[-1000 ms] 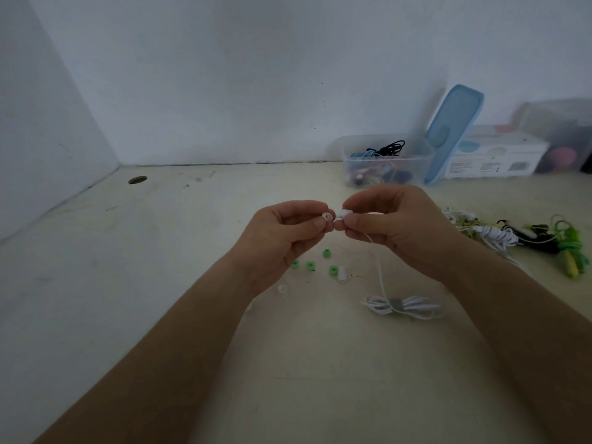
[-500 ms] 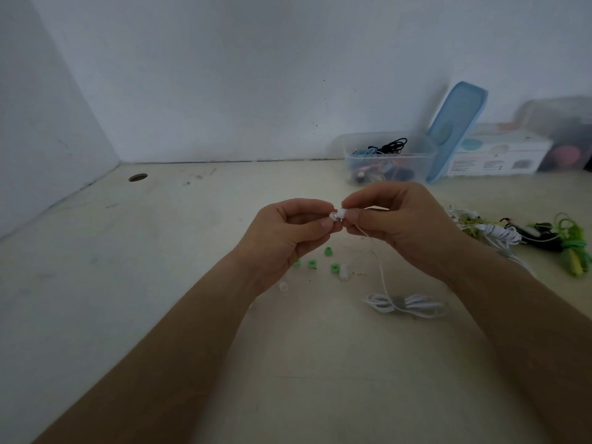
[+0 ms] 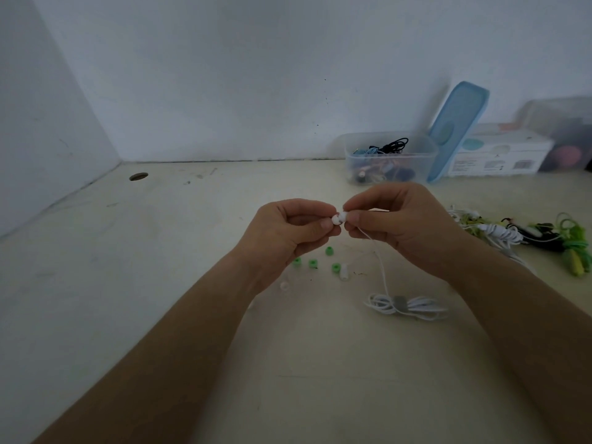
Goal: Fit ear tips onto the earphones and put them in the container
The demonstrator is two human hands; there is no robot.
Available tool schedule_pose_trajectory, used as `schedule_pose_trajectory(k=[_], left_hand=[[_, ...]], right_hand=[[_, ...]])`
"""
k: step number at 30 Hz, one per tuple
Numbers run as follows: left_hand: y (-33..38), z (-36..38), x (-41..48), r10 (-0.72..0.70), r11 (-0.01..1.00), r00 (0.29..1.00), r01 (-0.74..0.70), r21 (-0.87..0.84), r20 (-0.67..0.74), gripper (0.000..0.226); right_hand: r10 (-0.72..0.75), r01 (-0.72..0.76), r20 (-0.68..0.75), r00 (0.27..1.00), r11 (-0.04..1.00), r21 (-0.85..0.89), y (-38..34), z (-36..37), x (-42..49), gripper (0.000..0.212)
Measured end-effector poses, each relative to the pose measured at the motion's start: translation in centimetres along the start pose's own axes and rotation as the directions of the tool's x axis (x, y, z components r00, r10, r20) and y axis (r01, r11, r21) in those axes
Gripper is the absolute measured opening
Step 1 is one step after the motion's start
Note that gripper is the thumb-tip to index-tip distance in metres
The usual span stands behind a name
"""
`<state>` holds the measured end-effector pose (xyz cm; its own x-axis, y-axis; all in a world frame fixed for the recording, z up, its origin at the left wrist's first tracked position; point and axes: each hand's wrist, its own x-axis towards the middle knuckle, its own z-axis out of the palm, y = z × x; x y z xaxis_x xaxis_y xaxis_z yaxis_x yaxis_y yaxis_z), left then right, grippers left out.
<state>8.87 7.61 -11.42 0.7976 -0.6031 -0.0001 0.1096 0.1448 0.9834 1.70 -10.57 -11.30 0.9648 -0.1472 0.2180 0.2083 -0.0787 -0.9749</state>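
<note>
White rubber first — pinches the ear tip (image 3: 336, 219) in the left hand (image 3: 288, 230), held touching the earphone (image 3: 343, 215), probably to push it on. Grips that earphone in the right hand (image 3: 402, 227), close to its end for control. Lets the cord (image 3: 383, 270) trail down to the table (image 3: 192, 283). Finds the container (image 3: 392, 161) open at the back right — ready for later.

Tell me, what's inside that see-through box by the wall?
Tangled earphones fill the clear container: black cords on top, bluish and pinkish bits below. Its cloudy wall blurs the rest.
</note>
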Motion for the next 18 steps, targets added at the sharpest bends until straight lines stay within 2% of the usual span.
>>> schedule_pose_trajectory(k=[10, 18], left_hand=[[0.04, -0.04, 0.02, 0.008, 0.999, 1.0, -0.008, 0.041, 0.001, 0.016], [0.0, -0.02, -0.01, 0.004, 0.999, 1.0, -0.003, 0.053, -0.017, 0.018]], right_hand=[[-0.006, 0.007, 0.028, 1.0, 1.0, -0.011, -0.06, 0.04, -0.06, 0.022], [-0.056, 0.056, 0.002, 0.998, 0.995, -0.085, -0.09, 0.32, -0.13, 0.01]])
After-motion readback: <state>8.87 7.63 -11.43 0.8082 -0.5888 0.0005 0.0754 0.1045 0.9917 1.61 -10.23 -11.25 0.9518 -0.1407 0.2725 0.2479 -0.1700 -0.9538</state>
